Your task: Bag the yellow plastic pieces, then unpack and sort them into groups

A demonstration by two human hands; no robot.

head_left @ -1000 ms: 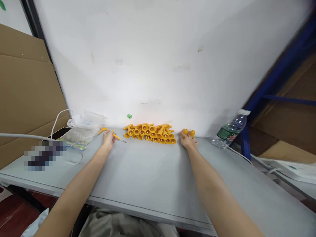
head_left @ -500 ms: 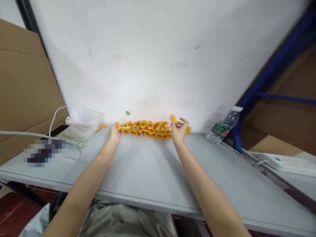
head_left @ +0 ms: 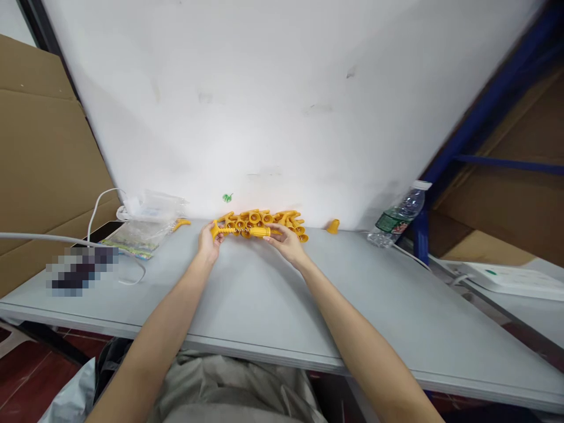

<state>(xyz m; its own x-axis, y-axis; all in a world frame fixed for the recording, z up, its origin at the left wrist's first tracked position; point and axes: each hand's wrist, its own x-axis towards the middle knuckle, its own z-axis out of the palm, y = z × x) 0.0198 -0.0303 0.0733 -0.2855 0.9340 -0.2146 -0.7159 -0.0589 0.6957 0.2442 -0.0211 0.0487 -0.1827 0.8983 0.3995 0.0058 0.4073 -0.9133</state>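
Observation:
My left hand (head_left: 208,242) is closed on the wide end of a yellow plastic piece with a twisted stem (head_left: 227,230), which points to the right. My right hand (head_left: 285,241) pinches a yellow ribbed cylinder (head_left: 259,232) close to the stem's far end. Whether the two parts touch, I cannot make out. Behind both hands, against the white board, lies a stacked row of yellow cup-ended pieces (head_left: 254,218), partly hidden by the fingers. One loose yellow cup-shaped piece (head_left: 333,226) sits farther right.
A yellow curved piece (head_left: 181,224) lies left of the row, beside clear plastic bags (head_left: 150,229). White cables (head_left: 94,217) and a blurred dark object (head_left: 81,273) are at the left. On the right, a water bottle (head_left: 396,217) leans near a blue metal frame (head_left: 422,241).
My right hand has moved left with a yellow piece, from the row's right end to the stem in my left hand. My left hand has stayed nearly in place.

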